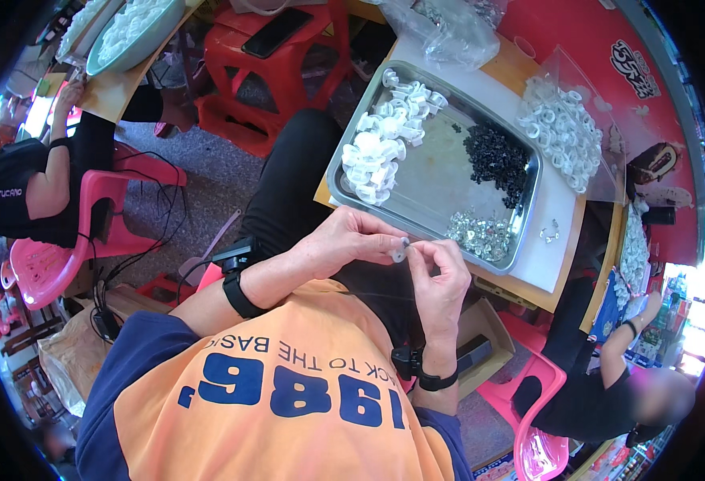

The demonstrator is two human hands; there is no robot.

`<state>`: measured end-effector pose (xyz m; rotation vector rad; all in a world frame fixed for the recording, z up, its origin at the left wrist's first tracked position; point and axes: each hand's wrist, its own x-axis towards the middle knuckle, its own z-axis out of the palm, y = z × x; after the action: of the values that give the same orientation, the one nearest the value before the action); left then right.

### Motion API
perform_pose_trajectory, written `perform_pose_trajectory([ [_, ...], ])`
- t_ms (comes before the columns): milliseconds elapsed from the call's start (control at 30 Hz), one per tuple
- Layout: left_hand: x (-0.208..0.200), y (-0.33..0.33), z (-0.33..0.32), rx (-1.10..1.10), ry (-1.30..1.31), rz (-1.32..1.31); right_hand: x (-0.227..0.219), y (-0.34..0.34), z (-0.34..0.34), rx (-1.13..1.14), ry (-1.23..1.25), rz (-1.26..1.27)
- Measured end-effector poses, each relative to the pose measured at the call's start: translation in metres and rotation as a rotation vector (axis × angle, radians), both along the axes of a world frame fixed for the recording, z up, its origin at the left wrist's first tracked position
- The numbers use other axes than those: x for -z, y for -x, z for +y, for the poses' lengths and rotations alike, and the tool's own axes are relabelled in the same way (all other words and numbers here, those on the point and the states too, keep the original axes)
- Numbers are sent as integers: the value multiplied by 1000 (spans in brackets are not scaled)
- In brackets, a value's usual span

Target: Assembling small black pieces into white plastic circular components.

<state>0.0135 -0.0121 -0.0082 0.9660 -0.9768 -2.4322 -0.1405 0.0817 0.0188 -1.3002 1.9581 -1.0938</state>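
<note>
In front of my body, close to the near edge of the metal tray (437,164), both hands meet over a small whitish plastic part (400,255). My left hand (344,242) is closed, pinching this part between thumb and fingers. My right hand (441,276) is closed too, its thumb and fingertips pressed together at the part's right side; whatever they grip is too small to make out. Inside the tray lie white plastic parts (376,156) on the left, small black pieces (497,160) on the right and shiny metal pieces (481,234) at the near right.
Right of the tray, translucent plastic parts (561,132) fill a clear bin. Plastic bags (457,36) lie beyond it. A red stool (248,88) carries a phone (278,33). One person (28,188) sits at left near a bowl (96,60); another (601,409) sits at right.
</note>
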Motion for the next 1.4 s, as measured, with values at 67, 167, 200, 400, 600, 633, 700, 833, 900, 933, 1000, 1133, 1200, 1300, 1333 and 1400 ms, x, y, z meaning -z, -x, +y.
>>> perform_pose_trajectory([
  [67,0,-1,0,26,86,-34,3,0,1,4,-8,2],
  [167,4,1,0,53,113,-66,8,4,2,-83,73,273],
  [200,6,1,0,52,112,-67,8,5,2,-105,96,333],
  [400,13,0,1,122,349,-81,10,4,-2,-199,191,511],
  [600,12,0,0,146,453,-127,15,4,1,-152,167,423],
  [633,11,1,1,109,350,-94,15,3,1,-99,139,333],
  [700,10,2,3,72,249,-61,9,-1,1,-34,104,209],
  [833,6,3,4,-31,-83,55,10,-5,1,17,123,173],
  [900,4,2,3,-37,-119,62,13,-2,1,-24,187,277],
  [933,3,1,3,-28,-97,50,14,0,0,-66,250,381],
  [1000,5,0,3,-20,-76,39,14,3,-1,-115,272,512],
  [1133,11,-3,4,47,104,-17,11,4,-1,-230,294,733],
  [1200,11,-3,3,63,152,-36,10,4,-1,-243,283,736],
  [1300,7,-3,3,64,111,-57,11,6,-1,-243,268,674],
  [1333,8,-3,4,49,69,-30,13,7,-1,-231,265,608],
  [1400,8,-3,4,35,27,-4,17,4,1,-187,250,531],
])
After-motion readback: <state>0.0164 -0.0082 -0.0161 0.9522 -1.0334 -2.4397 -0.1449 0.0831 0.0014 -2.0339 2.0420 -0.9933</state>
